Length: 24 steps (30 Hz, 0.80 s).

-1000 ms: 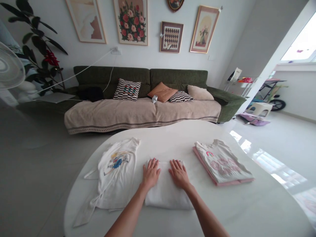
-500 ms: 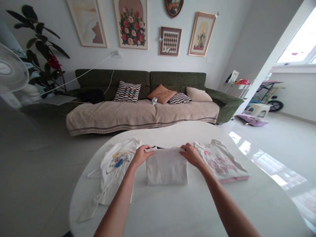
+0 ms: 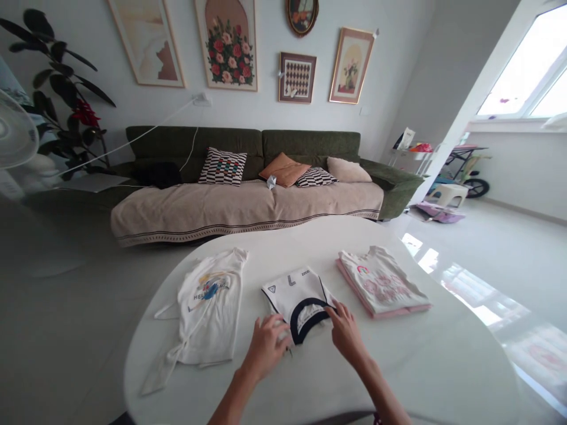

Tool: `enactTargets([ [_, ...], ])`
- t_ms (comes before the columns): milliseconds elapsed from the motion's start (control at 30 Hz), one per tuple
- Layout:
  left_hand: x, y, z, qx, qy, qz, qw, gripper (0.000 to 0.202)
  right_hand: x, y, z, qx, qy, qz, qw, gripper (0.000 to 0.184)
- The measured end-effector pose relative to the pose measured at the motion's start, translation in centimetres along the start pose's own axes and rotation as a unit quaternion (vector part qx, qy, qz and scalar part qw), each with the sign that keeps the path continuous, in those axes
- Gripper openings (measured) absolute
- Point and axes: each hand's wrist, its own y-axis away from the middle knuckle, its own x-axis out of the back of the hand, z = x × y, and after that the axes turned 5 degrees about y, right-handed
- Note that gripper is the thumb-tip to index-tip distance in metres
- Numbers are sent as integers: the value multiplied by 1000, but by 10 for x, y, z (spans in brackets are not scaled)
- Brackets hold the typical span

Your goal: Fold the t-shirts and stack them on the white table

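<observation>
A white folded T-shirt [image 3: 283, 290] with a navy collar and dark print lies in the middle of the table, collar towards me. Over its near left corner is my left hand [image 3: 267, 342], its fingers apart and slightly curled. My right hand [image 3: 346, 330] rests at the right side of the collar, index finger stretched onto the fabric and nothing gripped. To the left a white long-sleeved shirt [image 3: 210, 313] with a colourful print is spread out, one sleeve towards me. On the right, a white shirt with pink print [image 3: 381, 280] lies folded on pink fabric [image 3: 354, 287].
The white table [image 3: 425, 366] has a rounded edge. Beyond it stands a green sofa [image 3: 310, 141] with a beige cover and several cushions. A fan [image 3: 18, 133] and a plant [image 3: 66, 88] are at the left. A white stool [image 3: 449, 193] stands far right.
The middle T-shirt has been turned over and laid down, so its navy collar and print now show. Both hands have come nearer to me and loosened from its edge. My view has shifted slightly.
</observation>
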Motion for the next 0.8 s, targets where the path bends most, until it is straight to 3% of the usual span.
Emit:
enactTargets([
  [100, 2, -43, -24, 94, -41, 95, 990, 31, -1, 11, -61, 45, -90, 15, 995, 43],
  [200, 6, -86, -45, 215, -61, 73, 972, 36, -9, 15, -118, 101, -114, -10, 988, 40],
  [267, 10, -97, -54, 249, -55, 49, 966, 33, -19, 16, -131, 116, -93, -39, 988, 35],
  [333, 15, -91, -59, 263, -45, 33, 963, 25, -26, 17, -122, 125, -76, -58, 988, 27],
  [433, 16, -60, -55, 283, -19, 14, 959, 19, -25, 19, -80, 127, -66, -57, 988, 27],
  [500, 4, -32, -39, 319, 91, 0, 943, 18, -18, 18, -47, 113, -53, -53, 991, 30],
  [533, -6, -17, -27, 343, 192, -7, 920, 19, -14, 16, -32, 104, -45, -53, 992, 31],
  [567, -21, -3, -12, 370, 306, -19, 877, 20, -10, 13, -19, 97, -36, -56, 993, 32],
  [633, -55, 23, 25, 423, 495, -42, 758, 24, -4, 5, 1, 89, -23, -64, 994, 35],
  [667, -72, 34, 44, 421, 560, -59, 712, 24, -1, 0, 8, 86, -19, -69, 994, 37],
  [700, -86, 44, 63, 412, 589, -105, 687, 26, 0, -4, 14, 79, -18, -72, 994, 39],
  [800, -104, 64, 99, 305, 542, -281, 731, 29, 2, -9, 25, 4, -38, -53, 998, 43],
])
